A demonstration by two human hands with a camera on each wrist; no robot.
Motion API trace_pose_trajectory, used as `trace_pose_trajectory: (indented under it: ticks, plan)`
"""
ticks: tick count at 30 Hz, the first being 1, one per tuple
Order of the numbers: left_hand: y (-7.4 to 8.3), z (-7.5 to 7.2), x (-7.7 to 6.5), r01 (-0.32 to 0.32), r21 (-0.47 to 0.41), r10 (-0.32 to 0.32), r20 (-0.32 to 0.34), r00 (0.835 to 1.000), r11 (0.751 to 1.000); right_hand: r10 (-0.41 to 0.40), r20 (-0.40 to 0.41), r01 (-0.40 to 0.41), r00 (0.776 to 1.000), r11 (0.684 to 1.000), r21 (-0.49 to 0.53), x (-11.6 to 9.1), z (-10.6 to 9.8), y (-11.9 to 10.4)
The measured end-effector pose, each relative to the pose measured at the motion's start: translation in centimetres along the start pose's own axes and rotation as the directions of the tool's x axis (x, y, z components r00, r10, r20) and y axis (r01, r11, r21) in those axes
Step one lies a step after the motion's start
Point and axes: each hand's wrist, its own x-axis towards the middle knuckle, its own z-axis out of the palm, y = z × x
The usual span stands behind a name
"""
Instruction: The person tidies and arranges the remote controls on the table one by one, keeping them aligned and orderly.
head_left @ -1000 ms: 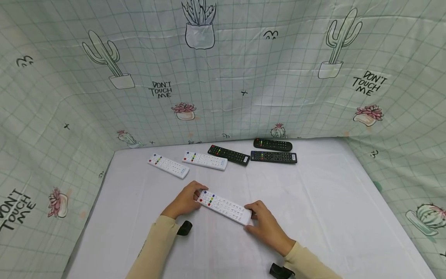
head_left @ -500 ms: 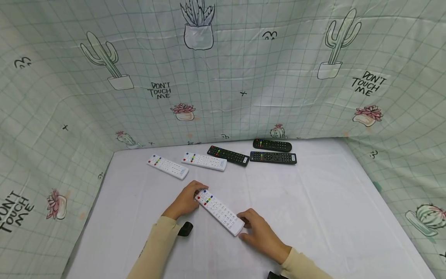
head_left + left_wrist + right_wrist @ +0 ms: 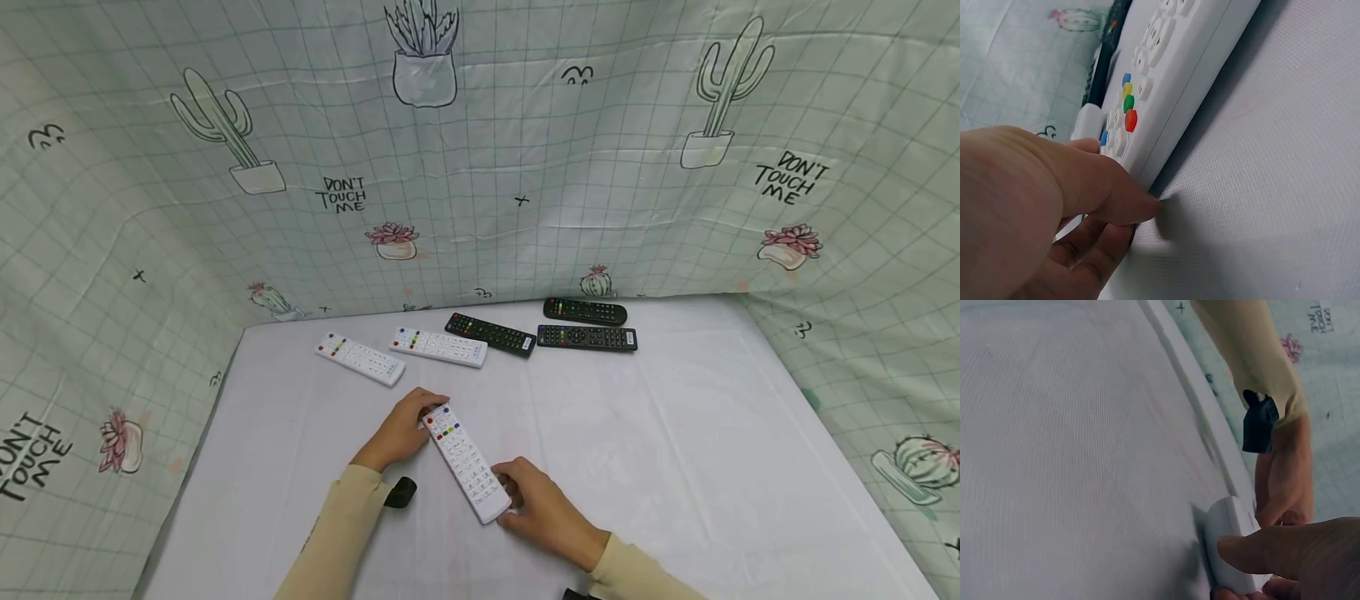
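A white remote control with small coloured buttons lies slanted across the table between both hands. At its far end, the one with the coloured buttons, my left hand holds it between thumb and fingers. The left wrist view shows the thumb at the remote's corner, the other fingers partly hidden beneath. My right hand pinches the near, plain end. Close up in the right wrist view, the right thumb presses on the white end face, with other fingertips showing below it.
Farther back lie two more white remotes, one at left and one beside it. Right of them are three black remotes: one slanted, one straight and one rounded. A patterned cloth rises behind the table.
The white remote has swung clockwise, its near end moving left and toward me with my right hand. My left hand stays nearly in place at the far end.
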Motion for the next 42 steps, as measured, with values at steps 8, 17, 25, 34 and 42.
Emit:
trace_pose_trajectory:
  ticks: [8, 17, 25, 34, 42]
  plan:
    - [-0.1, 0.1, 0.0, 0.002, -0.025, -0.002, -0.014, 1.0, 1.0, -0.014, 0.055, 0.012, 0.998, 0.999, 0.037, 0.4, 1.4, -0.8]
    - [-0.2, -0.1, 0.0, -0.006, -0.051, 0.005, -0.019, 1.0, 0.999, 0.027, 0.097, -0.034, 0.995, 0.997, 0.072, 1.2, 2.8, -1.7]
    - [-0.3, -0.5, 0.4, 0.003, -0.047, -0.003, -0.001, 1.0, 0.999, 0.025, 0.085, -0.032, 0.996, 0.996, 0.086, 1.7, 3.6, -2.2]
    - [-0.1, -0.5, 0.6, 0.017, -0.023, -0.017, 0.014, 1.0, 1.0, 0.024, 0.093, -0.033, 0.995, 0.994, 0.1, 2.1, 4.3, -2.6]
    - [-0.2, -0.5, 0.4, 0.025, 0.007, -0.025, 0.01, 1.0, 1.0, 0.022, 0.102, -0.032, 0.995, 0.994, 0.103, 2.2, 5.1, -3.0]
